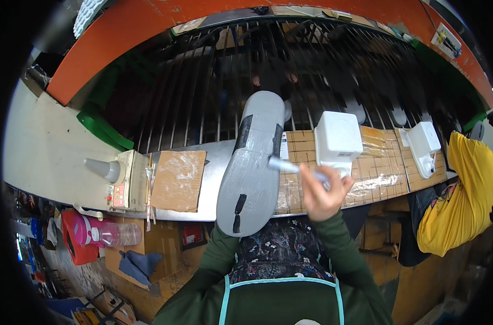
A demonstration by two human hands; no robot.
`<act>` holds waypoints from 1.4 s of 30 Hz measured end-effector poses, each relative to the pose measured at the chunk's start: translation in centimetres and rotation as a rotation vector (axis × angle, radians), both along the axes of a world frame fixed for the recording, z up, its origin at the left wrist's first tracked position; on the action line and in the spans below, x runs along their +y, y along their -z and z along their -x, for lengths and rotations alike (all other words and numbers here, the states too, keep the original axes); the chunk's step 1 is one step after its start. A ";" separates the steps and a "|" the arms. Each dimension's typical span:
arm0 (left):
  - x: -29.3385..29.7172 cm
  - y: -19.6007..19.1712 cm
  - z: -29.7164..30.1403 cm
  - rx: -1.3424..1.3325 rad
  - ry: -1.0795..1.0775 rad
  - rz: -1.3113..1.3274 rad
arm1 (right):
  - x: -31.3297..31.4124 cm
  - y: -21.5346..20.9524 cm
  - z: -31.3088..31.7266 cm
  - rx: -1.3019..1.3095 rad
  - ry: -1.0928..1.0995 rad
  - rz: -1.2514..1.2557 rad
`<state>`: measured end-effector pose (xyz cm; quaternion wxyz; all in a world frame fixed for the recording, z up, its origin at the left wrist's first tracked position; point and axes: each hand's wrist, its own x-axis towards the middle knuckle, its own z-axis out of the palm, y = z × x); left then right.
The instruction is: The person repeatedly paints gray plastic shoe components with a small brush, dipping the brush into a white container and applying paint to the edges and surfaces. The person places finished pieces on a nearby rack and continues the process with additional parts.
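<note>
While held, sole (253,168) toe-away, lengthwise.

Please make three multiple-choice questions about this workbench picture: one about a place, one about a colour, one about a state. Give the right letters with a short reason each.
1. Where does the cardboard square lie?
A. Left of the grey shoe sole
B. Right of the white box
C. On the floor

2. What colour is the bottle's cap end?
A. Green
B. Pink
C. Black

3. What is the right hand doing?
A. Resting flat and empty
B. Holding a pale marker-like stick
C. Gripping the bottle

Answers: 1 A, the cardboard sits on the bench left of the grey shoe sole. 2 B, that end is pink and the body clear. 3 B, its fingers close on the stick, whose tip lies over the sole. The left hand is hidden under the sole.
</note>
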<state>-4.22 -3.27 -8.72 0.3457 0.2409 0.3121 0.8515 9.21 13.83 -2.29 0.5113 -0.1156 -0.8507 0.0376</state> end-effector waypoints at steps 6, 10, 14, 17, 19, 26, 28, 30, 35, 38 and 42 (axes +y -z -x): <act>0.1 -2.3 4.0 0.320 -0.311 0.112 | -1.0 3.7 -4.0 -0.151 -0.860 1.301; -0.6 -4.8 4.6 0.687 -0.527 0.543 | 0.6 7.1 -4.9 0.272 -1.353 1.953; -0.9 -5.3 6.4 0.606 -0.589 0.518 | 1.2 10.0 -4.7 0.299 -1.527 1.999; -0.5 -3.3 10.1 0.373 -0.756 0.254 | 1.3 11.4 -4.0 0.264 -1.657 2.046; -0.9 -1.4 13.8 0.110 -0.912 0.328 | 1.4 11.9 -3.5 0.254 -1.717 2.086; -0.9 3.0 24.6 -0.416 -0.922 0.503 | 1.6 11.8 -3.4 0.214 -1.799 1.967; -0.2 3.6 25.6 -0.622 -0.913 0.217 | 1.5 11.7 -3.5 0.208 -1.763 1.989; 0.3 3.7 26.6 -0.673 -0.946 0.150 | 1.5 11.7 -3.6 0.207 -1.764 1.985; 0.6 3.4 28.6 -0.693 -0.968 0.102 | 1.5 12.0 -3.7 0.224 -1.740 1.978; 0.4 3.2 29.3 -0.679 -0.955 0.115 | 1.3 11.9 -3.8 0.226 -1.721 1.987; 0.0 4.1 30.5 -0.599 -0.921 0.180 | 1.2 12.1 -3.8 0.228 -1.699 2.004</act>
